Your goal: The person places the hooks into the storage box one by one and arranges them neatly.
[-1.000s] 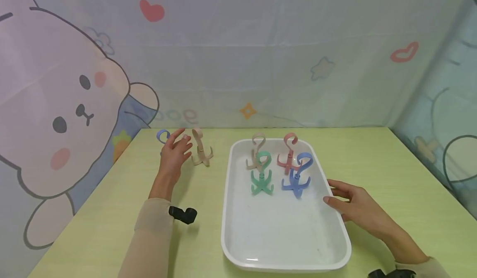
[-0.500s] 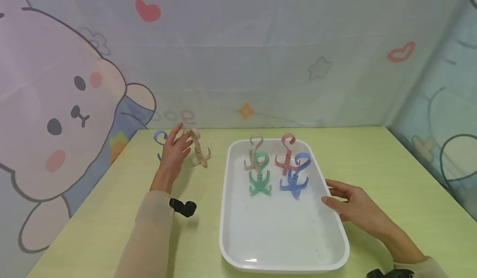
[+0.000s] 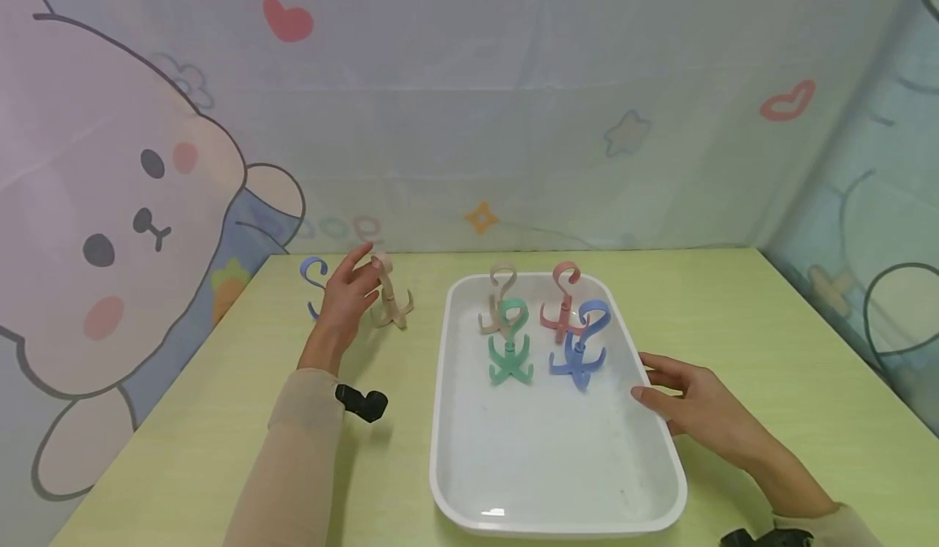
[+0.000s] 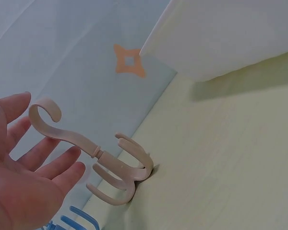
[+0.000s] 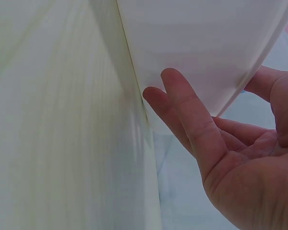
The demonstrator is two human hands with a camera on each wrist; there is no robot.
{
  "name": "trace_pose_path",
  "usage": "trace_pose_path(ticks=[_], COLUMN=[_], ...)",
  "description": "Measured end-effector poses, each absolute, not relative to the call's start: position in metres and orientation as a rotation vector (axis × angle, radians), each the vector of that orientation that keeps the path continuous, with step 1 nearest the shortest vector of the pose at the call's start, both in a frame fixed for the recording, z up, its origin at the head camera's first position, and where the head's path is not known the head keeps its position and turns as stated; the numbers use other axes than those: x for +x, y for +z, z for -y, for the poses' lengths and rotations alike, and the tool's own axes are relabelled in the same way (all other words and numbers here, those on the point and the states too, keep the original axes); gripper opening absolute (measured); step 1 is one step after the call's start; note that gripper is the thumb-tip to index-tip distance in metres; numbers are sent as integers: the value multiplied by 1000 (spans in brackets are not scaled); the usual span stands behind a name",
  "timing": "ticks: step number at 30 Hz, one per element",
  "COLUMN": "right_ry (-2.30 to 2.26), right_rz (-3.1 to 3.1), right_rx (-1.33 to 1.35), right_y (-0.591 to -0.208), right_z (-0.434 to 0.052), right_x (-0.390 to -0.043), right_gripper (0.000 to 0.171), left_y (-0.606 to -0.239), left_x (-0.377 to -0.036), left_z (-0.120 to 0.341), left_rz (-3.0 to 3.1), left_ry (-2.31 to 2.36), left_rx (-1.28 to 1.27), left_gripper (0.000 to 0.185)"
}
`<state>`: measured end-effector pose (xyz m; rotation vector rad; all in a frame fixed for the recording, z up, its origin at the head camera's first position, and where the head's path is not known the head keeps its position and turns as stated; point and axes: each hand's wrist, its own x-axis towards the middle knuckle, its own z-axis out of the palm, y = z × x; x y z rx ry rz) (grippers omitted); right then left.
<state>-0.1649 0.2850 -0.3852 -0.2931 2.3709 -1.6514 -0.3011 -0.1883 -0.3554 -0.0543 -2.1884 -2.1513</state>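
My left hand [image 3: 345, 306] is beside a beige rotating hook hanger [image 4: 117, 165] that stands on its prongs on the table. In the left wrist view its fingers are spread and fairly straight, with the thumb near the hanger's curled top; no grip on it shows. Just left of that hand is a blue hook hanger [image 3: 313, 268], partly hidden behind it. My right hand [image 3: 707, 412] holds the right rim of a white tray [image 3: 561, 482], thumb over the edge and fingers along the outer wall [image 5: 182, 43].
Inside the tray, towards its far end, stand a beige hanger [image 3: 503, 276], a pink hanger [image 3: 564, 310], a green hanger [image 3: 510, 359] and a blue hanger [image 3: 578, 359]. A printed curtain [image 3: 543, 123] rises behind the yellow-green table [image 3: 183, 465].
My left hand has shifted slightly right, closer to the beige hanger, and more of the blue one shows. My right hand stays on the tray rim. The head view has turned slightly.
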Motion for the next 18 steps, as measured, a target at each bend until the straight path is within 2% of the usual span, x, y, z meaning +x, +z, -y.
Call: trace_pose_path(ticks=[18], right_ry=[-1653], right_rz=[-2375], right_rx=[-291], right_y=[-386], right_z=[-285], right_x=[-166], right_gripper=[72], left_y=[-360], left_x=[-308], left_z=[183], left_rz=[2144], left_ry=[-2153], left_rx=[-16], left_gripper=[55])
